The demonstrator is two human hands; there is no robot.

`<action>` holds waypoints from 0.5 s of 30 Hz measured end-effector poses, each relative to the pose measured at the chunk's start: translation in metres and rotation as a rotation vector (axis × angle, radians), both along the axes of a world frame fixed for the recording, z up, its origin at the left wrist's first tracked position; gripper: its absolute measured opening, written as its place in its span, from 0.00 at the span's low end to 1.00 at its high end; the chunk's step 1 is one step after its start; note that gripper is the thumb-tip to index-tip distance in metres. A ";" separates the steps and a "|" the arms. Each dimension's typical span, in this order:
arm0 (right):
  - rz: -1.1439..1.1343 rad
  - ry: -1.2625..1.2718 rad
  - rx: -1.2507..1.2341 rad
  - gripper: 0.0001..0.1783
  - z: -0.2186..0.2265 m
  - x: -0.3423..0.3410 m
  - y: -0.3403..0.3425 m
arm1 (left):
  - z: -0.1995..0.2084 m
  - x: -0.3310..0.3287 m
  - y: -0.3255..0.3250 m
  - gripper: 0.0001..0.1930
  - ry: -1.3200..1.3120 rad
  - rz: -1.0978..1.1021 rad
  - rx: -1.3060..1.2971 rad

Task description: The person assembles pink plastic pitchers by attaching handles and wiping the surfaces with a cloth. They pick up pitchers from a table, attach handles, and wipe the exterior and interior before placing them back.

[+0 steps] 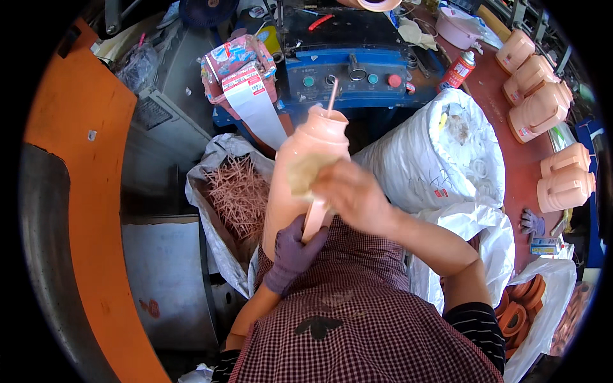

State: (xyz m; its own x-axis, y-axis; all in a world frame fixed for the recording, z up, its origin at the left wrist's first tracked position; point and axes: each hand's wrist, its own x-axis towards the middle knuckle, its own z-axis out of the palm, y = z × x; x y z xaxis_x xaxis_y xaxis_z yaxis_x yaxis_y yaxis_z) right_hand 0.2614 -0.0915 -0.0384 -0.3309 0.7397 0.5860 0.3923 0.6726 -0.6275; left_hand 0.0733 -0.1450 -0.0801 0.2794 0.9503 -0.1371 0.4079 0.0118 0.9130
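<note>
A peach-pink plastic jug (281, 207) stands tilted in front of me, its open neck pointing away and up. My left hand (295, 255), in a purple glove, is closed round the lower part of the jug's handle (315, 220). My bare right hand (354, 196), smeared by motion, presses a pale yellowish cloth (301, 172) against the jug's side above the handle. The fingertips partly hide behind the blur. From the jug's mouth a thin pink stick of plastic (333, 96) sticks up.
A white sack (223, 143) of thin pink scraps lies left of the jug. Ahead stands a blue machine (348, 76) with buttons; a pink basket (239, 67) holds a label strip. Right are a large white sack (408, 153) and several similar jugs (541, 108) on a red-brown table (498, 121).
</note>
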 end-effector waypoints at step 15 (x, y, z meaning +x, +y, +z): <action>-0.216 -0.556 0.420 0.10 0.031 0.009 0.047 | -0.005 -0.013 -0.016 0.17 -0.103 0.018 -0.001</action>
